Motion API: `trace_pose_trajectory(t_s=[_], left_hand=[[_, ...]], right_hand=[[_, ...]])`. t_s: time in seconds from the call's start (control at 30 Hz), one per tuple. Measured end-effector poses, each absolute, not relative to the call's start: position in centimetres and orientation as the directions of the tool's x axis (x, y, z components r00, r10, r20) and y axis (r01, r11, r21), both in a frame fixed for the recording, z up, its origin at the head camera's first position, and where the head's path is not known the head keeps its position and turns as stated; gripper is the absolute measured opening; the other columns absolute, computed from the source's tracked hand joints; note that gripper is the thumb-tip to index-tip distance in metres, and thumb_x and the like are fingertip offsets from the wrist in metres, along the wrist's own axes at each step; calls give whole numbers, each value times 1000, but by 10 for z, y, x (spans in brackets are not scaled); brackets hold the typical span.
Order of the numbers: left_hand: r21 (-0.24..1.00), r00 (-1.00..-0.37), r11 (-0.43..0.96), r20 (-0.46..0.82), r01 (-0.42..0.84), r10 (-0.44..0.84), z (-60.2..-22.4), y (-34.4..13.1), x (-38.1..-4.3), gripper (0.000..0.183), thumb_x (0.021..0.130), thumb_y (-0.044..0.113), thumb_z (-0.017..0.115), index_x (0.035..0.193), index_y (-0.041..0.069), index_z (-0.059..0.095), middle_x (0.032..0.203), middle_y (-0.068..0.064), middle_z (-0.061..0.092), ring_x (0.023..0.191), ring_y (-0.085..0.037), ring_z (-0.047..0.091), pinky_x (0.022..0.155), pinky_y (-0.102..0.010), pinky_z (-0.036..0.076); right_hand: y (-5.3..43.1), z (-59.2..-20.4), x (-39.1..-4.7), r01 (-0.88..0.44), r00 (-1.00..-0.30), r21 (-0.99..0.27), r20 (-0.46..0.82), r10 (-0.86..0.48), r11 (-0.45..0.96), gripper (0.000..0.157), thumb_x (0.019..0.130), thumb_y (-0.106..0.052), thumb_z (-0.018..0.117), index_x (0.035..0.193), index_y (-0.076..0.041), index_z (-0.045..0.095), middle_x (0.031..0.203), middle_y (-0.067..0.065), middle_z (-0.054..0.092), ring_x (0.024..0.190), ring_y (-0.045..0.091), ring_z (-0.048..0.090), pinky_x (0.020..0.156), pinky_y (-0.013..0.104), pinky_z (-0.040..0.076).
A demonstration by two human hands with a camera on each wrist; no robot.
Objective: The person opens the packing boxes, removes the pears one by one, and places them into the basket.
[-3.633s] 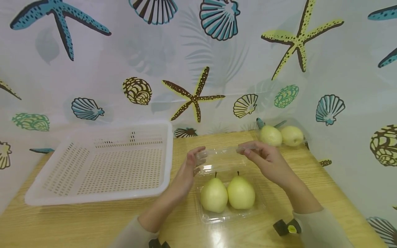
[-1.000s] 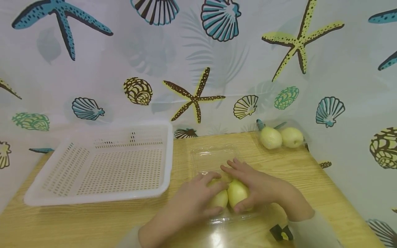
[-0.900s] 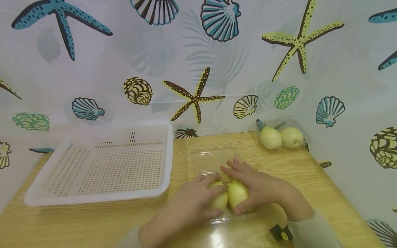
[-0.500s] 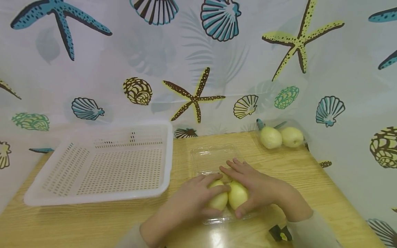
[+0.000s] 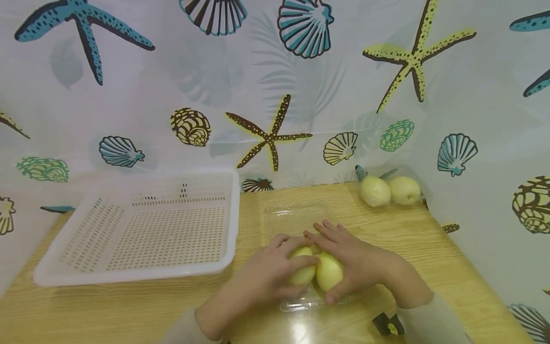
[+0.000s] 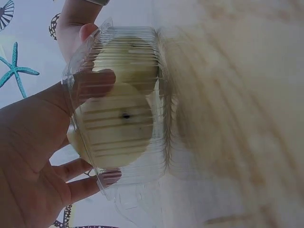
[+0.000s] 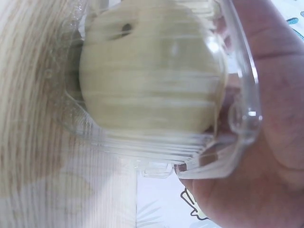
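Note:
Two yellow-green pears sit side by side in a clear plastic clamshell box (image 5: 296,306) on the table, its lid (image 5: 294,220) folded back. My left hand (image 5: 266,272) curls over the left pear (image 5: 304,273), thumb on the near side and fingers across the far side. My right hand (image 5: 365,263) holds the right pear (image 5: 330,273), thumb at its front and fingers reaching across behind it. In the left wrist view the ribbed box wall stands in front of the left pear (image 6: 116,133). The right wrist view shows the right pear (image 7: 152,80) through the box wall.
Left of the box stands a white perforated plastic basket (image 5: 137,274). Two more pears (image 5: 388,191) in clear packaging lie at the table's back right corner. A patterned curtain (image 5: 150,86) hangs behind the wooden table (image 5: 129,310).
Both hands have come down from the lid to the pears, and the lid now lies back. Lately the left hand's fingers have shifted slightly up over the left pear; the right hand has barely moved.

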State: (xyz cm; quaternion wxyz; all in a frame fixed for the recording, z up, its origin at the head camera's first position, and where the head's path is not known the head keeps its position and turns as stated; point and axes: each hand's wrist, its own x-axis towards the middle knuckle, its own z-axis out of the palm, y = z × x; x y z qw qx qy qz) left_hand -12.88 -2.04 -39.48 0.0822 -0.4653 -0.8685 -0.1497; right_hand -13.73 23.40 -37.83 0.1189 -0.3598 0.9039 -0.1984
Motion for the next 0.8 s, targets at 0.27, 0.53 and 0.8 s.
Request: trace_pose_trajectory(t_s=[0.27, 0.53, 0.8], left_hand=[[197, -532, 495, 336, 846, 777, -391, -23, -129, 53, 86, 43, 75, 135, 34, 60, 155, 5, 38, 131, -19, 43, 75, -41, 58], [94, -418, 437, 525, 895, 742, -370, -29, -127, 62, 81, 41, 79, 139, 29, 59, 144, -1, 49, 124, -22, 48, 90, -35, 55], [97, -420, 470, 629, 877, 654, -341, -51, -126, 57, 81, 38, 80, 134, 28, 60, 143, -3, 50, 127, -22, 47, 95, -35, 53]], right_hand=[[234, -377, -137, -581, -721, -457, -95, -686, 673, 119, 63, -61, 85, 158, -20, 28, 164, 22, 14, 151, 47, 4, 117, 67, 6], [235, -378, -137, -552, -733, -481, -108, -671, 681, 121, 62, -64, 84, 159, -22, 25, 165, 20, 11, 151, 47, 2, 115, 70, 9], [234, -376, -137, -559, -735, -454, -117, -668, 694, 122, 63, -64, 84, 160, -25, 21, 166, 18, 12, 151, 46, 3, 116, 69, 10]])
